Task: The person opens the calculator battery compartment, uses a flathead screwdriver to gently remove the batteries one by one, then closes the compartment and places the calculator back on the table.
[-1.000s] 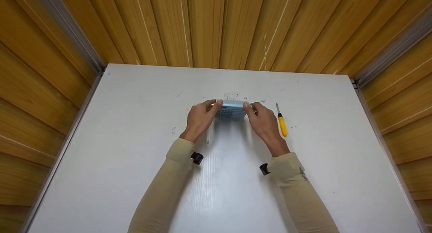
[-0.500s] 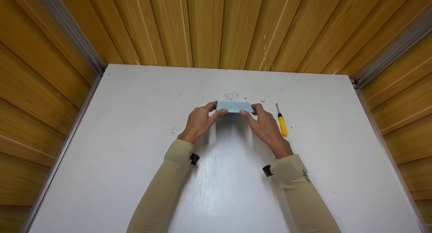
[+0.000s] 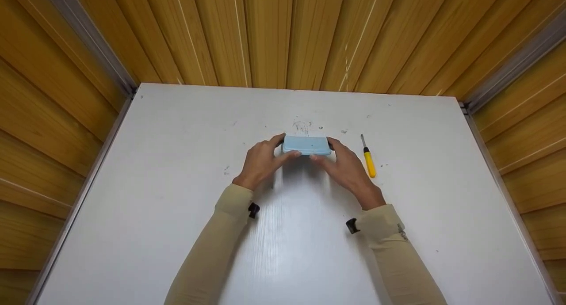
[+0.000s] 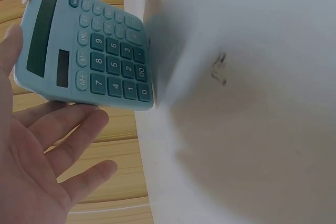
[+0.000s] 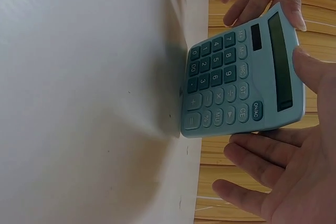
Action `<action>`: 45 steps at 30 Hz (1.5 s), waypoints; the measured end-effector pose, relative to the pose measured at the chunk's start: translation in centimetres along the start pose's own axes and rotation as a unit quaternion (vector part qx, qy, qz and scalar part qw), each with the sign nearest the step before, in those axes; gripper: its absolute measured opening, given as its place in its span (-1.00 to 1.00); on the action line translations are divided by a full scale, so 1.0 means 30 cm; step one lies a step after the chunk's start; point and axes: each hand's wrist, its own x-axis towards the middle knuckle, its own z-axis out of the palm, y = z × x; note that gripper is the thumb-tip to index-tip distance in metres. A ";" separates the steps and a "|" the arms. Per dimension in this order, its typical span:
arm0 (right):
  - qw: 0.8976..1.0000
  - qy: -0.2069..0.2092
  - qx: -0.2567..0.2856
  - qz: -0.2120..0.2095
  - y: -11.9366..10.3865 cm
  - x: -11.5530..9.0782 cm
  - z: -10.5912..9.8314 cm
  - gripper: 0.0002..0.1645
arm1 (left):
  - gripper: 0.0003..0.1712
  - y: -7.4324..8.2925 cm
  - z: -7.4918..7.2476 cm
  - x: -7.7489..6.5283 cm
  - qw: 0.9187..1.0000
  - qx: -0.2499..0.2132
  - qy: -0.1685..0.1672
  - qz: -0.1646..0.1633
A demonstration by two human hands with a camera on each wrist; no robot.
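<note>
A light blue calculator [image 3: 307, 145] with darker teal number keys is held upright between both hands near the middle of the table. Its key face [image 4: 107, 59] and blank display show in the wrist views; the head view shows its back and top edge. The left hand [image 3: 261, 161] grips one side, thumb at the top edge and forefinger along the side. On the opposite side the right hand [image 3: 349, 168] grips it the same way. In both wrist views the calculator's lower edge is right at the white tabletop, and the other fingers [image 5: 244, 195] spread away from it.
To the right of the right hand lies a screwdriver [image 3: 369, 159] with a yellow and black handle. The white table [image 3: 177, 207] carries small dark marks. Yellow wood-look panels [image 3: 265, 35] rise behind it and along both sides.
The calculator has tipped over between the hands: its keys showed to the head view a second ago, and now its back does. Both thumbs have come nearer the person.
</note>
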 end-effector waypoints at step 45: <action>1.000 -0.016 -0.010 0.016 0.074 -0.041 0.076 0.07 | 0.03 -0.037 0.132 -0.078 0.999 -0.001 0.035 0.017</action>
